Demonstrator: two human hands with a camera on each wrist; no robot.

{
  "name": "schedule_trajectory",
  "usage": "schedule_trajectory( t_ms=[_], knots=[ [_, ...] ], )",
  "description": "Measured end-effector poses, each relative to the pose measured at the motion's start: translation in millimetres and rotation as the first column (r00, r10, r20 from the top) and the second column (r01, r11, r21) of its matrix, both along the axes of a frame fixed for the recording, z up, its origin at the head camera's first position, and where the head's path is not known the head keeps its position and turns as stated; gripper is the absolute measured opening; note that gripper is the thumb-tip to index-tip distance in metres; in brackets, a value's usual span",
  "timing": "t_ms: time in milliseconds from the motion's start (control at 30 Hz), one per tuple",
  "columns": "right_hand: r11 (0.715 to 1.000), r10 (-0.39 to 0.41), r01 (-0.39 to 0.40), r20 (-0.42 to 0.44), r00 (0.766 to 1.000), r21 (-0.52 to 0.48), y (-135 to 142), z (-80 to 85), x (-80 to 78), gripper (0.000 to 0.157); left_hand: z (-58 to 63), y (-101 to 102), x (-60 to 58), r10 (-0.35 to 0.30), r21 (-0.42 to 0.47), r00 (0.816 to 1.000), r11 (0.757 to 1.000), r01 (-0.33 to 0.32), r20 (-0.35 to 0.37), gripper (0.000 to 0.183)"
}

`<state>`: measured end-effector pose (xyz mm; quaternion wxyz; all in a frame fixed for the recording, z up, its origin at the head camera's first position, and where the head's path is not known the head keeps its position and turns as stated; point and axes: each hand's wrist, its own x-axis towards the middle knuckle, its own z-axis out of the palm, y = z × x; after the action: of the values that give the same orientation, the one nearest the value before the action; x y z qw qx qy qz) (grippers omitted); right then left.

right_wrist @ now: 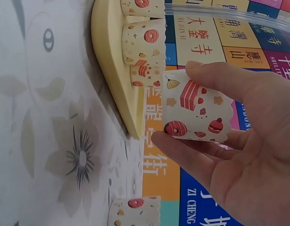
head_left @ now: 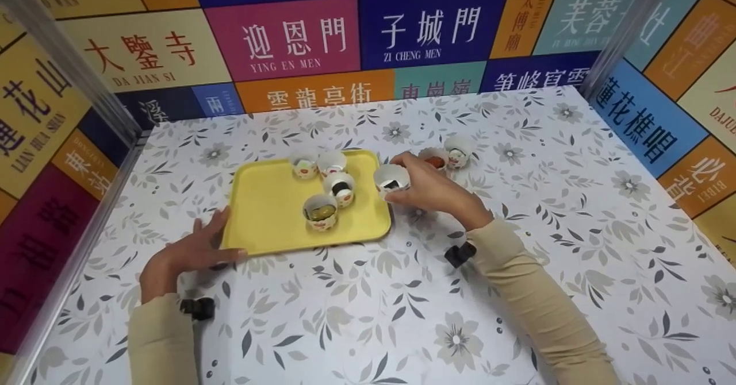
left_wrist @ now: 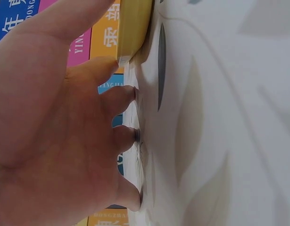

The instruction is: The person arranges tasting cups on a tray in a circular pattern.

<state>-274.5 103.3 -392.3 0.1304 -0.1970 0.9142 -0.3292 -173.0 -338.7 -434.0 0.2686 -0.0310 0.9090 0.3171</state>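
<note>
My right hand (head_left: 428, 187) pinches a paper baking cup (head_left: 391, 179) between thumb and fingers, just over the right rim of the yellow tray (head_left: 259, 201). Something black and white shows inside it. In the right wrist view this cup (right_wrist: 196, 108) has a scalloped edge and printed red cakes. At the tray's front left corner, my left hand (head_left: 192, 253) touches the rim with spread thumb and index finger. Several similar cups stand on the tray, among them one with a green-brown piece (head_left: 321, 213) and one with a black-banded white piece (head_left: 340, 189).
Beyond the right hand, a cup with a reddish-brown piece (head_left: 435, 160) and a cup with a pale piece (head_left: 458, 153) stand on the floral tablecloth (head_left: 454, 339). Coloured panels with writing (head_left: 282, 40) enclose the back and sides.
</note>
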Motion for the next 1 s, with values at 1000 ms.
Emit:
schedule_trajectory(
  t_ms=[1000],
  knots=[
    [0.978,0.206,-0.208,-0.056,0.977,-0.033,-82,8.7,4.0,0.075,-0.6,3,-2.9,0.027,-0.038,0.998,0.999,-0.025,0.049,0.125]
  ],
)
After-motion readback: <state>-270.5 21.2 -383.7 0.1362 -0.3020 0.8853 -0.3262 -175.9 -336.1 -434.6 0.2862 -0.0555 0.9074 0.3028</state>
